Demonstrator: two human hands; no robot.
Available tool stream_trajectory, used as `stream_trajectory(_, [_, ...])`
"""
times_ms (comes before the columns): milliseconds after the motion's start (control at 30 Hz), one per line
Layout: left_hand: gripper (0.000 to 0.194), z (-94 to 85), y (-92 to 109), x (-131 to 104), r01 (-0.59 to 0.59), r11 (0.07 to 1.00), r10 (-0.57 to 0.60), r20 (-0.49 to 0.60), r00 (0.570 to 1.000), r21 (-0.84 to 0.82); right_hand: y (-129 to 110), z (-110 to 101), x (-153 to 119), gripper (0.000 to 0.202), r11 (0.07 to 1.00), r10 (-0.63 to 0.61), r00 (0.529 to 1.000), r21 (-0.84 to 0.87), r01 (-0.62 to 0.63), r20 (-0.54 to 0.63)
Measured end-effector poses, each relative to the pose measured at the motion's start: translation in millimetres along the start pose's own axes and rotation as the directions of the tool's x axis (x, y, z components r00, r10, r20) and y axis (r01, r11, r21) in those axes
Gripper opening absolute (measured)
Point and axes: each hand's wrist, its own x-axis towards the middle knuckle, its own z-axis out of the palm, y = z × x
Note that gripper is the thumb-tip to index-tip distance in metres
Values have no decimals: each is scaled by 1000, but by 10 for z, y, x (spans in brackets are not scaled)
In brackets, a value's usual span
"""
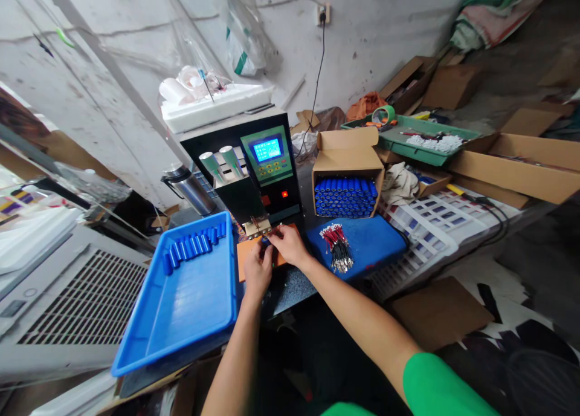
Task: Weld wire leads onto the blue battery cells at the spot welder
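Both hands are together at the front of a black machine (235,135) with a lit blue display, just under its metal tips (257,225). My left hand (258,268) is closed, fingertips pinched around a small blue piece that is mostly hidden. Close beside it, my right hand (287,243) has its fingers pressed together at the same spot; what they hold is too small to name. An orange board (243,259) lies beneath the hands. To the right, a bundle of red and black wires (338,247) rests on a blue pad (376,240).
A blue tray (194,307) with several blue cylinders (193,245) stands at the left. Behind the pad, a cardboard box (347,160) holds many blue cylinders. A steel flask (190,189) stands left of the machine, and a green tray (421,139) lies at the back right.
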Motion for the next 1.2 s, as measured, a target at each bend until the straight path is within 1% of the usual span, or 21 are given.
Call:
stream_trajectory(267, [36, 2, 27, -1, -29, 1000, 29, 2, 1000, 5, -15, -7, -14, 8, 1000, -10, 1000, -9, 9, -7])
stream_trajectory(433, [34, -1, 46, -8, -18, 1000, 18, 0, 1000, 7, -40, -12, -16, 7, 1000, -21, 1000, 12, 21, -6])
stream_trajectory(633, [35, -4, 66, -8, -18, 1000, 18, 6, 1000, 12, 53, -19, -7, 11, 997, -39, 999, 67, 38, 8])
stream_trajectory(800, [35, -2, 71, -10, -21, 1000, 21, 9, 1000, 3, 102, -70, -67, 16, 987, -76, 997, 141, 74, 6])
stream_trajectory(1000, [34, -5, 84, -1, -27, 1000, 27, 10, 1000, 4, 132, -106, -94, 20, 986, -55, 998, 160, 49, 32])
stream_trajectory(1067, [35, -10, 93, 14, -16, 1000, 17, 15, 1000, -17, 138, -112, -80, 22, 981, -34, 999, 190, 27, 36])
stream_trajectory(1133, [39, -27, 92, 19, -12, 997, 13, 8, 1000, -78, 135, -121, -69, 25, 975, -7, 999, 221, -2, 42])
stream_trajectory(1200, [45, -63, 72, -9, -19, 989, 13, -43, 999, -147, 126, -130, -63, 29, 971, 11, 999, 239, -22, 49])
